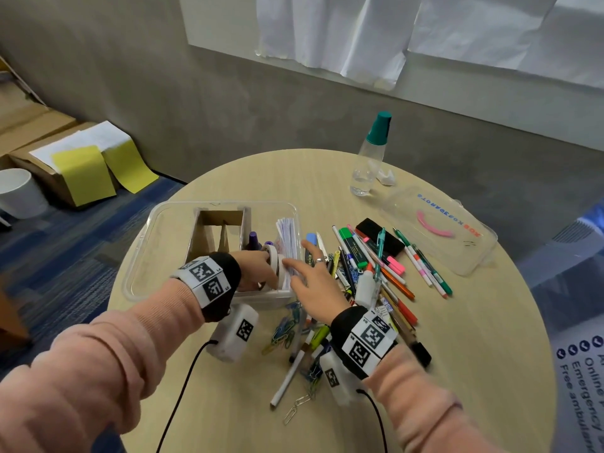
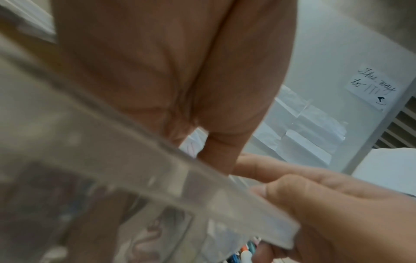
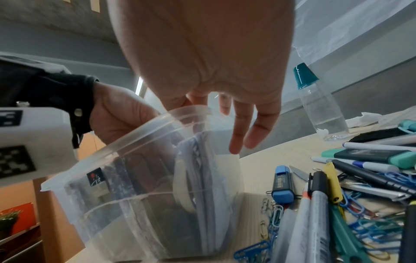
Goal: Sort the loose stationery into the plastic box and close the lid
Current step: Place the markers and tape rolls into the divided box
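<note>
A grey wall [image 1: 228, 93] with paper-covered window [image 1: 392, 27], blue carpet [image 1: 65, 243] and cardboard boxes [image 1: 42, 148] are observed.

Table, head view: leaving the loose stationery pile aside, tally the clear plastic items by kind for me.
plastic box: 1
lid: 1, lying off the box
bottle: 1, green cap
Total: 3

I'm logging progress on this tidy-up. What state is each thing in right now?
plastic box: open, partly filled.
lid: off, lying on the table.
paper stack: upright inside the box.
tape roll: in the box, held by the left hand.
right hand: fingers spread, touching the papers.
pens: loose on the table.
bottle: upright, capped.
</note>
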Motion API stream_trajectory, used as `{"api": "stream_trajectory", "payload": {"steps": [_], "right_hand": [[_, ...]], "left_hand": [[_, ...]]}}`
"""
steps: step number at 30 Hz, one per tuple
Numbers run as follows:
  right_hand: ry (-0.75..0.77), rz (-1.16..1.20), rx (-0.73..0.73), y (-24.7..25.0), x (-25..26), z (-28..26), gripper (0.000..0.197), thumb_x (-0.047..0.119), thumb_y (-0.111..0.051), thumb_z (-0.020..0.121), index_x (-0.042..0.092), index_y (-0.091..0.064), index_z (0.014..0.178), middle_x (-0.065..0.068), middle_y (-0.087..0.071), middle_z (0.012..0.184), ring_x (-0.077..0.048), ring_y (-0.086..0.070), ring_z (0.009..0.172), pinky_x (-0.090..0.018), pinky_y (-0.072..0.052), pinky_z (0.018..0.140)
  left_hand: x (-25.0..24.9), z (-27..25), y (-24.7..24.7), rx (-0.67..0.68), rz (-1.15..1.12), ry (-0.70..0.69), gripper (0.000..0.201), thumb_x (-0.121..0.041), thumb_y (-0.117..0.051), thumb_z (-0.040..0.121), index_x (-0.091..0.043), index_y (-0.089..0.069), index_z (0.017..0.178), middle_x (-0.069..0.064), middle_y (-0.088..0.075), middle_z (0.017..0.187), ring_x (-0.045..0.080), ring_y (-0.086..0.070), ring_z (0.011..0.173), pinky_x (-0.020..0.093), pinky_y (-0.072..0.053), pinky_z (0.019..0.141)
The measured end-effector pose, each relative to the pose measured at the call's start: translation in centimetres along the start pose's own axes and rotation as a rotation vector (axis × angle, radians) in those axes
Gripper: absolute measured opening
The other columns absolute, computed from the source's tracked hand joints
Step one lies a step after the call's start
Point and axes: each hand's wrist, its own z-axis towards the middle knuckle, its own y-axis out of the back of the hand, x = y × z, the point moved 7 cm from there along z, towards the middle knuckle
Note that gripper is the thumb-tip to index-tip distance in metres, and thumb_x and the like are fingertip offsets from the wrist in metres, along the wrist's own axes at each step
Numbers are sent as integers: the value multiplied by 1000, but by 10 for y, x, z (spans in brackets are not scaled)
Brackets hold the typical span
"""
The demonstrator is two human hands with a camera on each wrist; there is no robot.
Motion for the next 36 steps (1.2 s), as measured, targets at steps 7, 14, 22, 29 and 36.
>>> {"api": "stream_trajectory", "payload": {"steps": [7,14,22,29,36], "right_hand": [[10,33,-2,-3,-4,3,41,16,-41,94,22,-49,133,12,-4,154,-6,-45,113,-20,-38,92],[26,120,58,15,-8,9,32,18,-49,94,23,-54,125,7,-25,147,-7,-49,112,-13,-39,91],[-366,1,-560,149,-127,48,31,-2,-48,87,7,-63,113,-15,-54,128,-30,-51,117,-35,-41,101],[-506,-485,-177,160,-203,71,51,9,-54,86,15,-42,136,-13,-43,141,-35,-33,128,-43,-33,102],[-471,-577,-85,153,-214,80,39,25,-55,89,17,-49,127,-12,-57,125,-31,-38,122,-38,-37,95]], "left_hand": [[3,-1,2,10,-113,1,33,-24,-53,92,-3,-54,117,13,-55,116,24,-56,106,28,-47,87],[0,8,-5,27,-274,29,48,-30,-30,100,2,-37,137,19,-52,129,30,-50,119,37,-37,105],[4,6,-10,-134,-118,11,62,-39,-31,99,-3,-13,145,15,-27,150,28,-29,137,32,-22,111],[-3,6,-5,-359,-78,-61,49,-37,-28,100,-3,-28,135,21,-49,132,32,-51,117,35,-38,96],[-5,-7,2,-564,113,-74,28,-11,-38,96,-8,-53,120,11,-59,114,27,-58,104,37,-47,95]]}}
